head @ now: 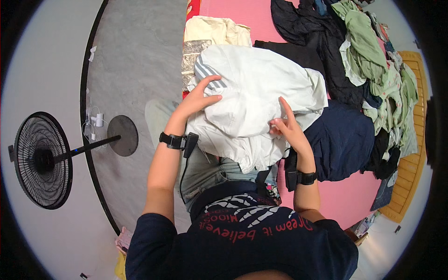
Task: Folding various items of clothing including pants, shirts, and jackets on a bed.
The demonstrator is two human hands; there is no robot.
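A white garment with a grey-and-white striped section lies spread across my lap and the bed edge. My left hand rests at its left side, thumb and index finger apart on the cloth by the stripes; its other fingers are hard to see. On the lower right part of the garment is my right hand, index finger extended and the others bent, touching the fabric. More crumpled white cloth hangs beneath, over my jeans. A black strap with a device sits on each wrist, with a cable by the left one.
A dark navy garment lies right of my hand on the pink bed cover. Beyond are black clothes, a cream garment and heaped green clothes near a wooden headboard. A standing fan is at left on the grey floor.
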